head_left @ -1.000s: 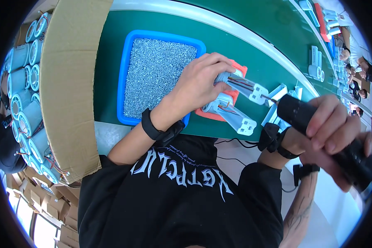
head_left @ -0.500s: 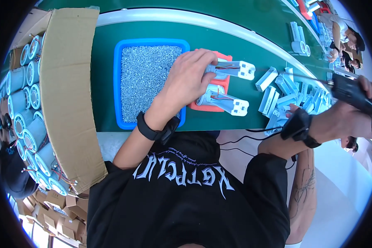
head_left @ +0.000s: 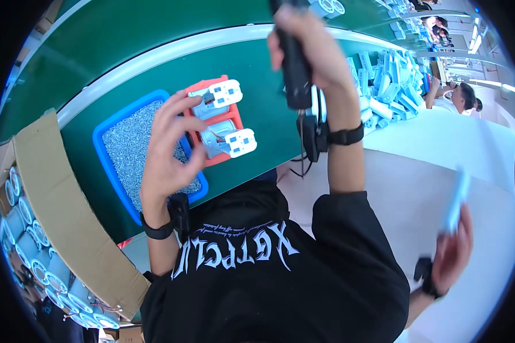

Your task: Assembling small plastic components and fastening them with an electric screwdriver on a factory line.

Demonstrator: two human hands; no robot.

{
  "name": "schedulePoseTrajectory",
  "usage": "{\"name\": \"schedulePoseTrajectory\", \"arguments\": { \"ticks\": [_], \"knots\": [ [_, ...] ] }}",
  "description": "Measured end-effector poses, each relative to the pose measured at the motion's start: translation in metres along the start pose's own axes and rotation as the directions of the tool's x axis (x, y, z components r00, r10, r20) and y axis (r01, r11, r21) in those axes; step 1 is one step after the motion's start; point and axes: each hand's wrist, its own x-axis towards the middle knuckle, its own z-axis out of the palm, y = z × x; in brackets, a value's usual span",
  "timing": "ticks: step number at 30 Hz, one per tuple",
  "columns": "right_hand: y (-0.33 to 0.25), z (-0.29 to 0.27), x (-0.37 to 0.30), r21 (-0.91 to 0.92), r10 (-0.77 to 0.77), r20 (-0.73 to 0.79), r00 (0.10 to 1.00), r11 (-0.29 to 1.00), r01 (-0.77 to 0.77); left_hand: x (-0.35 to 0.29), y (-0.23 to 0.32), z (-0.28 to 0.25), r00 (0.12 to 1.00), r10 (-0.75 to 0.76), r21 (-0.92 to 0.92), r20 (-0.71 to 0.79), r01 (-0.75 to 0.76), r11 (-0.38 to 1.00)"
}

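Hands shifted, left splayed, right gripping screwdriver

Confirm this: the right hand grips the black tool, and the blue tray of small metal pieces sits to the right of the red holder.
The side is wrong: the blue tray of small metal pieces sits to the left of the red holder, as the head view shows. The right hand does grip the black tool.

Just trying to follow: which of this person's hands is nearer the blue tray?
Left. The left hand overlaps the right side of the blue tray in view; the right hand is farther right, past the red holder, gripping a black tool.
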Motion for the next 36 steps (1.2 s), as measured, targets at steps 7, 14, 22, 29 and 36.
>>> {"name": "schedulePoseTrajectory", "arguments": {
  "ticks": [7,14,22,29,36],
  "knots": [
    [0.098,0.047,-0.021,-0.18,-0.027,0.451,0.892,0.976,0.121,-0.005,0.0,0.016,0.997,-0.031,0.242,0.074,0.012,0.97],
    [0.131,0.067,-0.044,-0.022,-0.123,0.366,0.923,0.99,0.14,-0.008,-0.01,0.018,0.988,-0.126,0.083,-0.09,0.133,0.988],
    [0.117,0.067,-0.049,0.004,0.004,0.416,0.91,1.0,-0.006,0.019,0.014,-0.036,0.832,-0.412,-0.629,-0.371,0.101,0.771],
    [0.143,0.062,-0.037,0.226,-0.072,0.488,0.87,0.973,-0.046,0.248,-0.043,-0.156,0.924,0.064,0.715,-0.377,0.247,0.654],
    [0.135,0.055,-0.034,0.183,-0.064,0.514,0.855,0.982,-0.036,0.325,-0.24,-0.196,0.999,0.01,0.968,0.048,-0.044,-0.246]
  ]
}}
